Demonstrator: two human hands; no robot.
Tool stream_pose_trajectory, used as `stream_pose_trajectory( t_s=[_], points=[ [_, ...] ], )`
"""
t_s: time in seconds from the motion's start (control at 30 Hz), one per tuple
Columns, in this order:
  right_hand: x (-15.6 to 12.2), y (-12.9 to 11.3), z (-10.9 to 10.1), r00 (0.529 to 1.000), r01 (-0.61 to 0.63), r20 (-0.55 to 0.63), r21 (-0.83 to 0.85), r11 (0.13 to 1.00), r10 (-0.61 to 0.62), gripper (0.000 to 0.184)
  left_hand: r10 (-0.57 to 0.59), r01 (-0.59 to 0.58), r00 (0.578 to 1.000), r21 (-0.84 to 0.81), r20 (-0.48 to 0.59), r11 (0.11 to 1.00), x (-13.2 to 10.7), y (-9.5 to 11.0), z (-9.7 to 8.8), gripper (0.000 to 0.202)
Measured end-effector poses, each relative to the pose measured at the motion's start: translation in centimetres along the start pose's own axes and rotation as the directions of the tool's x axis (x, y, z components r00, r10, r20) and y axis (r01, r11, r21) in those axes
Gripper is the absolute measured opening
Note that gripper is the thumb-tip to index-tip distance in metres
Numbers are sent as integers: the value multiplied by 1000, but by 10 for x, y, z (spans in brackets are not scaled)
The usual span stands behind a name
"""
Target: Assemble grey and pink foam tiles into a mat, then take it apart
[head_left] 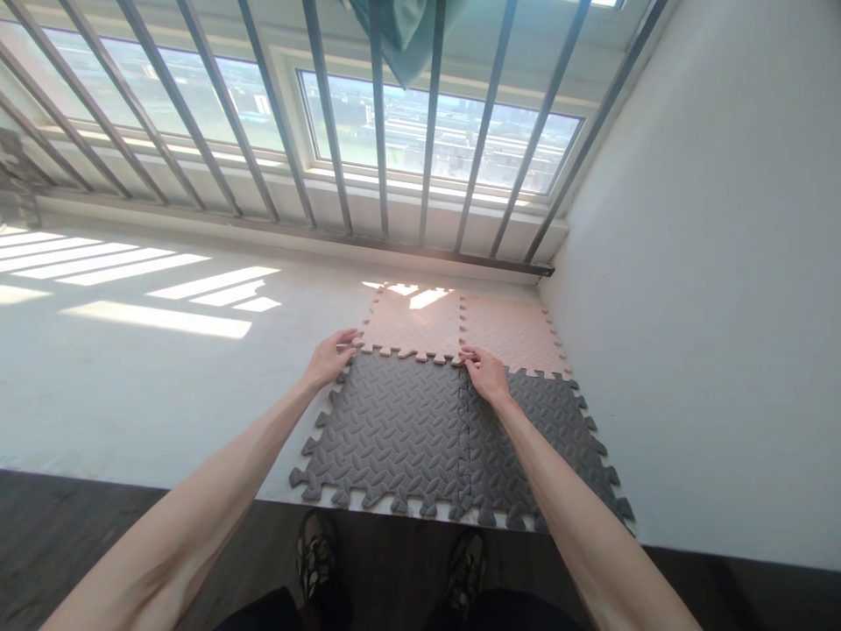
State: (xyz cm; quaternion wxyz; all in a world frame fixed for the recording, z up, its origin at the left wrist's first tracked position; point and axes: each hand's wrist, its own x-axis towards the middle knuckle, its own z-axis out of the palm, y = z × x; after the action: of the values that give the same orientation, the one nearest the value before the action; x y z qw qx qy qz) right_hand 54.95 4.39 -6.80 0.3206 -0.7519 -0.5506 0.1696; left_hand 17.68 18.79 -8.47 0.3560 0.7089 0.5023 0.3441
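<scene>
Sunlight is falling in slanted stripes across a white ledge (131,394), where four puzzle-edged mat tiles are lying in a two-by-two block. At the block's left edge, where grey is meeting pink, the left hand (332,355) is holding its thumb and fingers slightly apart; whether they are pinching an edge I cannot tell. The right hand (484,372) is keeping its fingers bunched together at the middle, where the four tiles are meeting, and its grip is not showing clearly. Under and between the hands, the left grey tile (394,429) is showing a matte charcoal face covered in raised, leaf-shaped ridges running in alternating directions. It is meeting the right grey tile (496,456) along a thin, wavy seam, and both are ending in rounded, knobbed tabs towards the person. Beyond them, the left pink tile (411,329) is looking pale and peachy, with a fainter relief and bright sun patches near its far edge; its near tabs are overlying the grey border. The right pink tile (512,329) is lying beside it, near the white wall (729,263). Farther out, metal bars (431,131) are standing before a window (404,131), a teal cloth (400,44) is hanging above, and patterned shoes (315,552) are resting on dark flooring (59,526).
</scene>
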Motion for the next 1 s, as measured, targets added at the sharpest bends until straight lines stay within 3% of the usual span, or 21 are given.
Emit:
stream_pose_trajectory(
  t_s=[0.2,0.43,1.0],
  points=[
    [11,-1,3,1000,6,-6,45,999,-5,42,-32,28,999,-146,-27,989,4,7,7,67],
    [31,4,8,999,11,36,73,997,-14,52,-73,69,997,-196,-12,978,10,12,11,64],
    [28,5,13,997,37,62,125,992,-45,49,-94,80,995,-275,-38,958,11,7,1,63]
  ],
)
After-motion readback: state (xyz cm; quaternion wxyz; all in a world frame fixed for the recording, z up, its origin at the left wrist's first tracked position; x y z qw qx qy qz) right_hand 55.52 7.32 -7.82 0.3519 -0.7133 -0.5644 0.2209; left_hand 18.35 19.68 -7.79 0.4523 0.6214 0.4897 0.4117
